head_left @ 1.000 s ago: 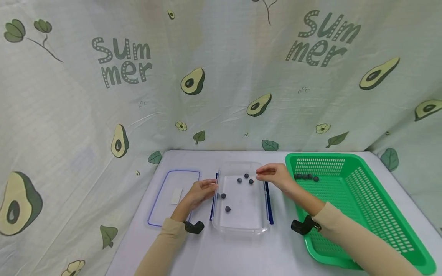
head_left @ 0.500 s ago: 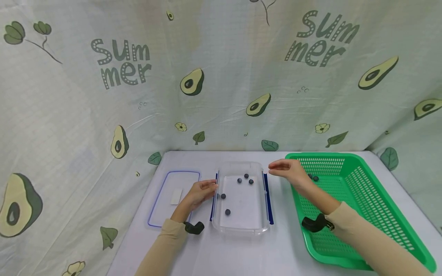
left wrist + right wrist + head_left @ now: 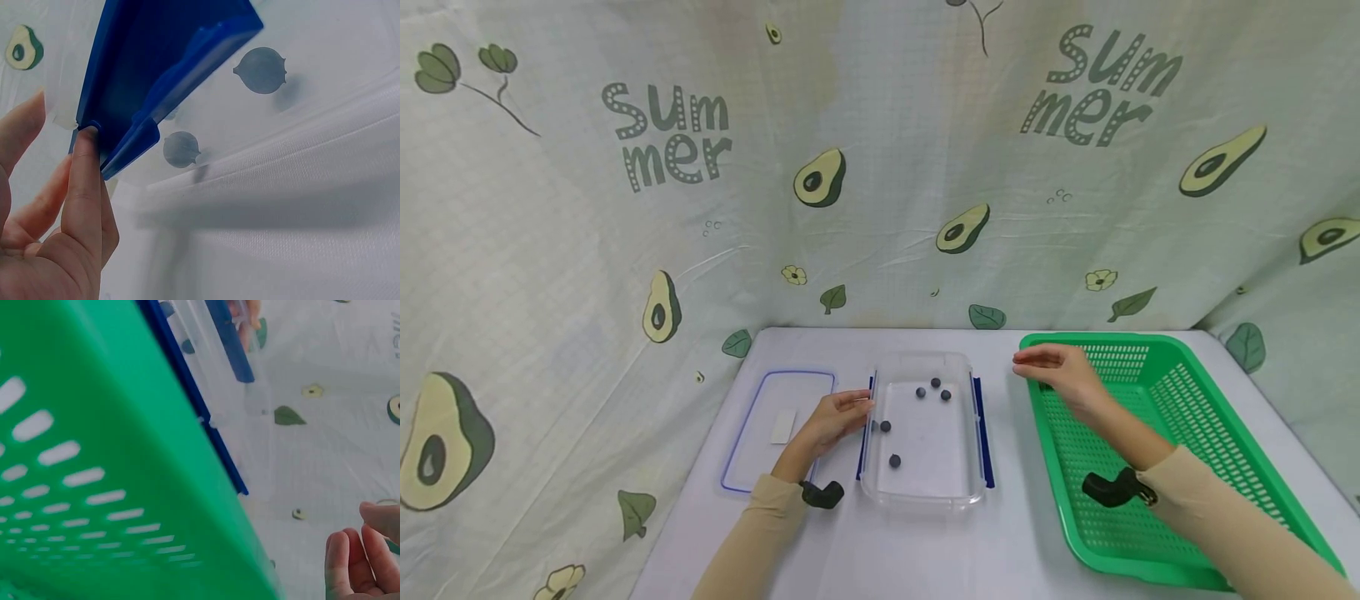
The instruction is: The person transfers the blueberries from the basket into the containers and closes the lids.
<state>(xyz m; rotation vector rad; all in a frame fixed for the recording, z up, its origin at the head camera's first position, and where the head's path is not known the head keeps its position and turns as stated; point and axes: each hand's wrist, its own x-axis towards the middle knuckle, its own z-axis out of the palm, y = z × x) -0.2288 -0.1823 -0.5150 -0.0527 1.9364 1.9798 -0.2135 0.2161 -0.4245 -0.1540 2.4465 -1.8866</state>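
A clear plastic container [image 3: 973,467] with blue side latches stands mid-table and holds several dark blueberries [image 3: 936,382]. My left hand [image 3: 857,406] rests against its left side, straight fingers [image 3: 86,162] touching the blue latch [image 3: 156,75]; two berries [image 3: 259,70] show through the clear wall. My right hand [image 3: 1028,363] hovers over the far left corner of the green basket [image 3: 1187,417], fingers relaxed, holding nothing that I can see. In the right wrist view the fingers [image 3: 353,562] hang loosely curled beside the basket wall [image 3: 94,456].
The container's blue-rimmed lid [image 3: 752,467] lies flat to the left of my left hand. An avocado-print cloth backs and flanks the white table [image 3: 925,550]. The basket takes up the right side of the table.
My right hand has moved right, from over the container's far right corner to above the basket's left corner. The left hand and the berries in the container stayed put.
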